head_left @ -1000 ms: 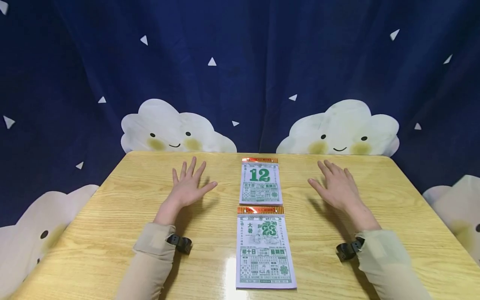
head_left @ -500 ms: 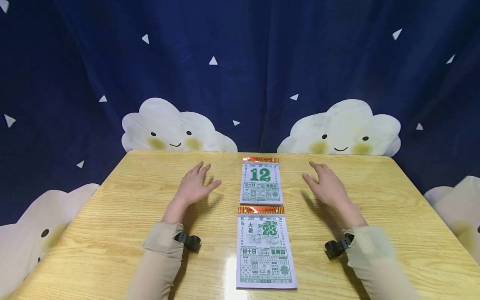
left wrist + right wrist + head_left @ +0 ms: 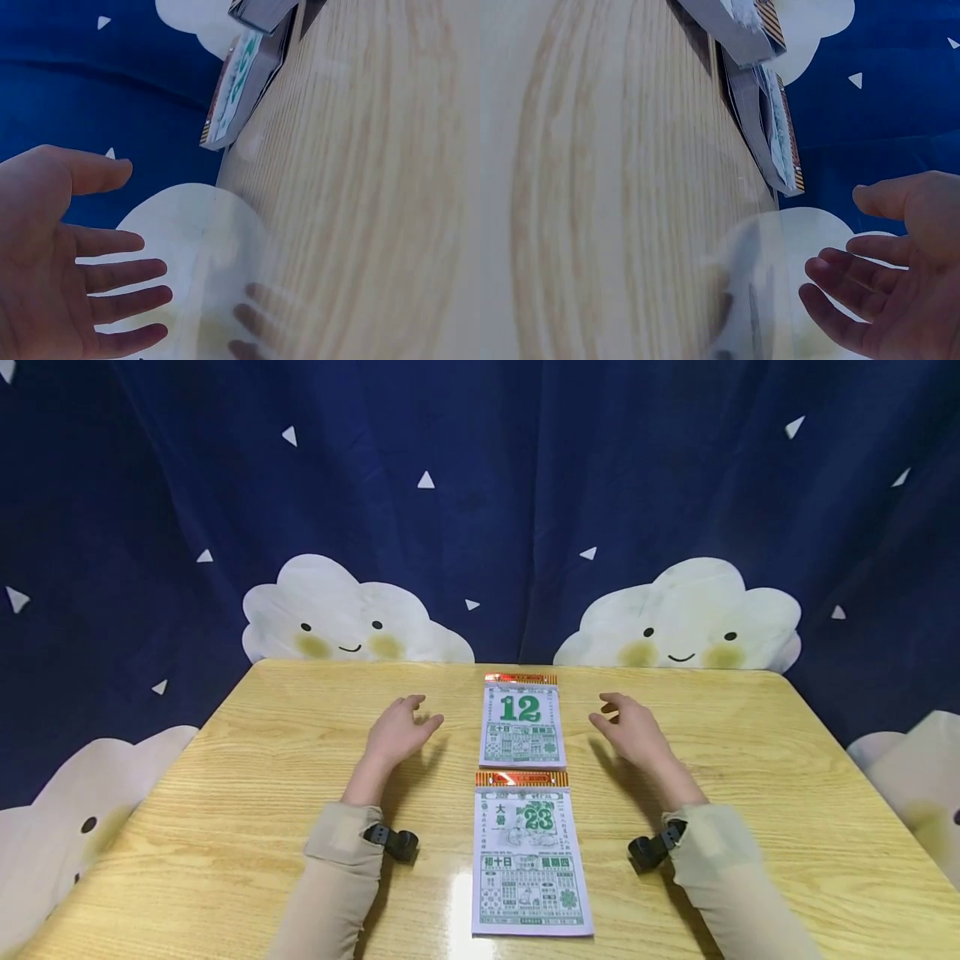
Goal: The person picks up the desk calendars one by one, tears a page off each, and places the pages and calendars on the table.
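Observation:
Two tear-off calendars lie in line on the wooden table. The far calendar point(image 3: 521, 727) shows a large green 12 under a red and gold header strip. Nearer to me, the other calendar point(image 3: 529, 860) shows a green 23 under a similar strip. My left hand point(image 3: 396, 732) hovers over the table left of the far calendar, fingers loosely bent and apart from it. On the opposite side, my right hand point(image 3: 634, 732) hovers with relaxed fingers, also touching nothing. Both wrist views show thick page blocks, and each palm holds nothing.
The wooden table point(image 3: 262, 760) has a shiny glare spot near the front. Behind it hangs a dark blue curtain point(image 3: 495, 485) with white triangles and smiling clouds. Black wrist cameras point(image 3: 393, 842) sit at both sleeve cuffs.
Both hands have moved inward toward the calendars, the left one rightward and the right one leftward. Their spread fingers have drawn together and bent loosely. The calendars have stayed in place.

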Demonstrator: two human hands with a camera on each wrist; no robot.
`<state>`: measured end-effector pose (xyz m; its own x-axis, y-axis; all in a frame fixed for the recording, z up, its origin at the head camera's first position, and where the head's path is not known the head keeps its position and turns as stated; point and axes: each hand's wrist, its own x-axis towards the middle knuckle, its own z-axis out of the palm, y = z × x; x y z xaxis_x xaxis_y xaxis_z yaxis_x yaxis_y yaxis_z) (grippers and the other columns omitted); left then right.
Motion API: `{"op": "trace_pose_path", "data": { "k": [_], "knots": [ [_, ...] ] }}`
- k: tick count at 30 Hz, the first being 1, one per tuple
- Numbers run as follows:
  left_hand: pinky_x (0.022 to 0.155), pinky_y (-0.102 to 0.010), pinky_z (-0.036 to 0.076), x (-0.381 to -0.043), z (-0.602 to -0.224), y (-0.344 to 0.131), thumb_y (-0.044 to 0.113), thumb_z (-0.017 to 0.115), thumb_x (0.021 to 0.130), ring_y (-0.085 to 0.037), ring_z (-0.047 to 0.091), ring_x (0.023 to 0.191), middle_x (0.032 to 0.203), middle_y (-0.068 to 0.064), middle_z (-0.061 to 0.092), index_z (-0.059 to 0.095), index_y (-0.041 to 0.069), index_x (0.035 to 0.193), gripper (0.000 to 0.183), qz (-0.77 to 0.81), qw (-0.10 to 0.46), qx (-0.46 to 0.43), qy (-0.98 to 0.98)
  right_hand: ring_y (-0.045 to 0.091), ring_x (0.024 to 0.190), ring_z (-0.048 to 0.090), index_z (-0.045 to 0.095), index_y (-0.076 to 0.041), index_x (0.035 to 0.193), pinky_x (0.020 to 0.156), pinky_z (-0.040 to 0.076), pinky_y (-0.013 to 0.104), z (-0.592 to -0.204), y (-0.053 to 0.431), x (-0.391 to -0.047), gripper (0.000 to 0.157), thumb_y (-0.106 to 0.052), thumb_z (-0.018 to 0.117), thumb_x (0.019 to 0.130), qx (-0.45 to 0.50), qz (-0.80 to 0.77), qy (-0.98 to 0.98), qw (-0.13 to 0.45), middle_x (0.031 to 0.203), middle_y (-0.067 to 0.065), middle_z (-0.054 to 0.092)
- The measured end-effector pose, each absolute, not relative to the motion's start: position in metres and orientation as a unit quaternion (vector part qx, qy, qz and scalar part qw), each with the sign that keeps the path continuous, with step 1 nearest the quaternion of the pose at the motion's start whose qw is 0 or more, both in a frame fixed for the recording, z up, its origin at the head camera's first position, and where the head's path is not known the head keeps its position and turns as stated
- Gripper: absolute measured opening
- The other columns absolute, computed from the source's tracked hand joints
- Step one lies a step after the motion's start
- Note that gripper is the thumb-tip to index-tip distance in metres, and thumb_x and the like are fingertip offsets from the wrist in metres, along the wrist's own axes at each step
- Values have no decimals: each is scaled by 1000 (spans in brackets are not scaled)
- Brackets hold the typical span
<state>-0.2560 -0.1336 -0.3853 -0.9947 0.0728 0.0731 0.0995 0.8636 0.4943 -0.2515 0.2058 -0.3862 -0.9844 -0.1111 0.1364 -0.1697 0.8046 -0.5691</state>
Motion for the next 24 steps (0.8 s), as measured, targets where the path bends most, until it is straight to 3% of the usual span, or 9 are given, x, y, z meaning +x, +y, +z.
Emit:
{"op": "trace_pose_path", "data": {
  "k": [10,18,24],
  "knots": [
    [77,-40,43,-256,-389,-119,37,53,79,-27,54,94,106,-13,57,46,4,120,53,-315,17,-4,-949,19,64,59,41,3,121,55,44,25,-390,193,-254,48,-26,50,83,42,342,-939,-8,96,14,57],
    [68,-33,45,-258,-392,-108,30,56,78,-21,56,81,95,-12,60,51,2,114,47,-350,20,17,-936,18,64,58,44,6,117,53,44,24,-392,179,-255,46,-22,53,82,25,378,-925,-36,89,14,59],
    [55,-27,44,-257,-391,-101,28,54,79,-22,59,62,88,-11,60,50,2,115,44,-408,-5,32,-912,20,69,59,45,6,115,56,48,25,-396,170,-257,43,-19,53,81,4,411,-910,-51,93,17,58]
  ]
}}
